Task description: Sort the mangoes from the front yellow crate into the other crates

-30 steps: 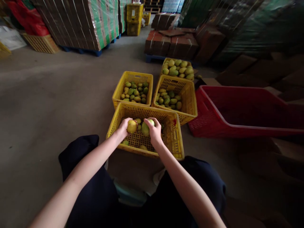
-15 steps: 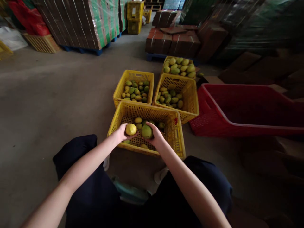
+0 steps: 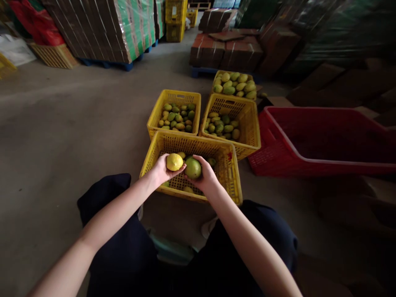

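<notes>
My left hand [image 3: 162, 170] is wrapped round a smooth yellow fruit [image 3: 174, 162], its rounded tip turned toward me. In my right hand [image 3: 206, 175] sits a larger, rounder green fruit [image 3: 193, 168]. The two fruits are side by side, close together, above the nearest yellow plastic crate [image 3: 235, 181]. Several green and yellow fruits lie loose on that crate's slotted floor, partly hidden by my hands. I cannot tell the exact kind of fruit.
Behind stand a left yellow crate [image 3: 149, 123] and a right yellow crate [image 3: 254, 119], both holding fruit. A heaped crate of oblong fruit [image 3: 234, 86] is farther back. A large red bin [image 3: 262, 159] stands right; flat cardboard stacks [image 3: 241, 55] rest on a blue pallet [image 3: 201, 72].
Both hands have risen slightly with their fruits and come closer together, the left one shifting a little to the right. The yellow fruit has turned so its tip shows.
</notes>
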Tool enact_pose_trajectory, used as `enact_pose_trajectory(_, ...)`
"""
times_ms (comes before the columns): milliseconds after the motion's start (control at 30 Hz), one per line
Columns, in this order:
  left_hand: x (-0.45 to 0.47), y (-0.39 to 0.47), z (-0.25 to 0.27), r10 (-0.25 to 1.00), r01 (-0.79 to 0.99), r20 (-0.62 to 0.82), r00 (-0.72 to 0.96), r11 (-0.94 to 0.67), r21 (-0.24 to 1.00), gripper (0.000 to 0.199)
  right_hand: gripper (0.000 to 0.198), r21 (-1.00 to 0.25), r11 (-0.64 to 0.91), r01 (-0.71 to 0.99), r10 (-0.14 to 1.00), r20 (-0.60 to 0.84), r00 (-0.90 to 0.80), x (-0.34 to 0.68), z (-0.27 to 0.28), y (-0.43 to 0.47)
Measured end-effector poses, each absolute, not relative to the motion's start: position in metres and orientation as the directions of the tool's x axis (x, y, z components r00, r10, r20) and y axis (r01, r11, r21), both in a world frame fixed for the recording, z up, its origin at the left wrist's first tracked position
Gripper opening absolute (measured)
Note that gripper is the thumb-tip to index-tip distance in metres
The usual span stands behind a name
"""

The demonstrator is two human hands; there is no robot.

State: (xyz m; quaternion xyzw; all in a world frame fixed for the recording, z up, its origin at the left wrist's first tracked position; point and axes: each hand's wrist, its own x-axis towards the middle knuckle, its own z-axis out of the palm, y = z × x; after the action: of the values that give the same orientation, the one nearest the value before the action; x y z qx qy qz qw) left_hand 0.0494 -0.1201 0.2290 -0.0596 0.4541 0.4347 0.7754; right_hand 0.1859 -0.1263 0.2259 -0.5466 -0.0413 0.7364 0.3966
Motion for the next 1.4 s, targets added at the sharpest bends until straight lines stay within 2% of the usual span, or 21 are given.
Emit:
enact_pose_trajectory(167,0.055,-0.114,0.239,0.631,-0.741,-0.760,0.156,0.583,0.332,0.024,0.014,-0.496,-0.617,-0.612,0.652,-0.757,-0.043,0.187,0.229,-0.121)
enact_pose_trajectory(333,0.057,-0.111,0.242,0.655,-0.770,-0.740,0.152,0.548,0.326,0.029,0.018,-0.501,-0.593,-0.630,0.676,-0.735,-0.053,0.192,0.231,-0.118)
enact_pose_trajectory(600,0.062,-0.108,0.236,0.638,-0.712,-0.747,0.185,0.611,0.346,0.030,0.021,-0.463,-0.593,-0.658,0.660,-0.748,-0.068,0.196,0.231,-0.119)
enact_pose_trajectory(733,0.062,-0.107,0.235,0.659,-0.710,-0.732,0.171,0.598,0.372,0.031,0.018,-0.525,-0.599,-0.605,0.694,-0.717,-0.066,0.199,0.233,-0.120)
enact_pose_trajectory(800,0.061,-0.108,0.234,0.712,-0.679,-0.690,0.129,0.570,0.462,0.028,0.008,-0.581,-0.592,-0.558,0.726,-0.685,-0.057,0.201,0.233,-0.121)
enact_pose_trajectory(833,0.061,-0.109,0.234,0.759,-0.651,-0.644,0.093,0.536,0.538,0.023,0.005,-0.618,-0.577,-0.534,0.746,-0.665,-0.037,0.203,0.233,-0.121)
enact_pose_trajectory(900,0.060,-0.111,0.233,0.873,-0.559,-0.488,-0.006,0.402,0.725,0.017,0.018,-0.716,-0.514,-0.472,0.799,-0.600,0.040,0.207,0.230,-0.123)
enact_pose_trajectory(967,0.057,-0.114,0.230,0.966,-0.392,-0.237,-0.104,0.179,0.902,0.027,0.034,-0.848,-0.389,-0.360,0.874,-0.463,0.147,0.211,0.225,-0.125)
enact_pose_trajectory(1033,0.053,-0.118,0.228,0.991,-0.189,0.054,-0.126,-0.077,0.979,0.038,0.049,-0.960,-0.208,-0.189,0.943,-0.248,0.223,0.215,0.220,-0.129)
enact_pose_trajectory(1100,0.050,-0.122,0.227,0.956,-0.032,0.289,-0.055,-0.291,0.956,0.046,0.060,-1.000,-0.004,-0.014,0.971,-0.007,0.239,0.218,0.218,-0.133)
enact_pose_trajectory(1167,0.048,-0.126,0.226,0.911,0.070,0.412,0.028,-0.413,0.908,0.053,0.064,-0.979,0.160,0.129,0.960,0.184,0.209,0.220,0.218,-0.137)
enact_pose_trajectory(1300,0.046,-0.131,0.227,0.856,0.204,0.508,0.095,-0.516,0.832,0.056,0.055,-0.906,0.317,0.280,0.923,0.363,0.130,0.221,0.222,-0.145)
enact_pose_trajectory(1400,0.044,-0.132,0.229,0.833,0.230,0.544,0.098,-0.551,0.802,0.053,0.049,-0.853,0.399,0.337,0.880,0.459,0.120,0.222,0.226,-0.147)
